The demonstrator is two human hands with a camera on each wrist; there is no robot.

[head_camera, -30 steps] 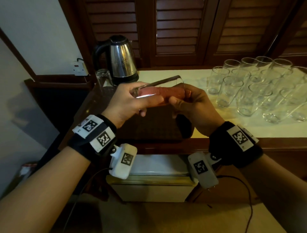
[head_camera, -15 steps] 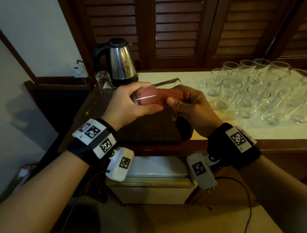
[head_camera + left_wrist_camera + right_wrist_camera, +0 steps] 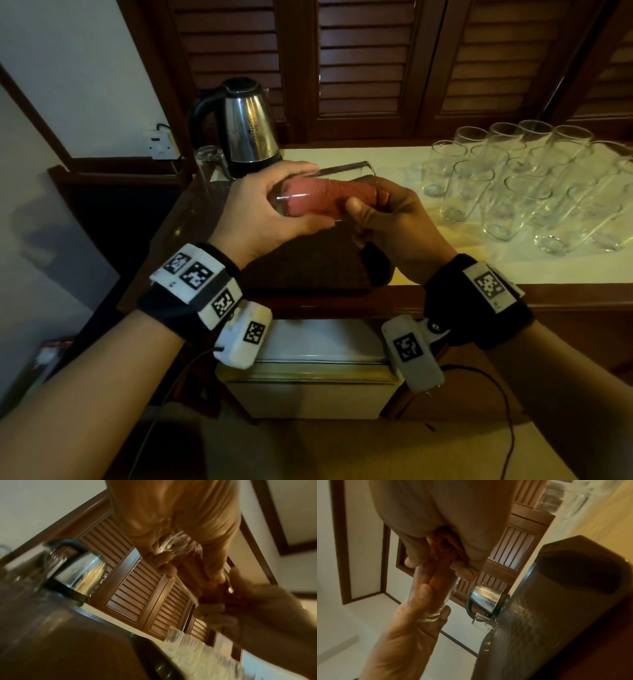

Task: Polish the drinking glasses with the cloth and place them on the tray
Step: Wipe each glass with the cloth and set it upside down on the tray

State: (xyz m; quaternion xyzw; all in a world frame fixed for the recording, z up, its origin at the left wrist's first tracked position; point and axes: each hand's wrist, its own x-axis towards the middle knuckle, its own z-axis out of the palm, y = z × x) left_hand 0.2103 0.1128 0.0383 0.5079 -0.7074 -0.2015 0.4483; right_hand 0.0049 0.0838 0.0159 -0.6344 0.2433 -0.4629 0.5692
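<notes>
A clear drinking glass [image 3: 346, 173] lies on its side in the air above the dark tray [image 3: 308, 274]. My left hand [image 3: 298, 200] grips its base end, thumb below and fingers above. A pink-red cloth [image 3: 332, 195] fills the inside of the glass. My right hand [image 3: 368, 198] pinches the cloth at the glass's mouth. The left wrist view has the glass base [image 3: 173, 545] and the cloth [image 3: 192, 566] between my fingers. In the right wrist view the cloth [image 3: 440, 566] runs down into the glass [image 3: 435, 601].
One glass [image 3: 210, 161] stands at the tray's back left beside a steel kettle [image 3: 250, 126]. Several glasses [image 3: 513, 192] crowd the cream counter [image 3: 394, 161] to the right. Louvred wooden doors close off the back, and a low white cabinet [image 3: 308, 377] sits under the counter edge.
Both hands stay above the tray, the left on the glass and the right on the cloth. The glass has shifted only slightly in my grip.
</notes>
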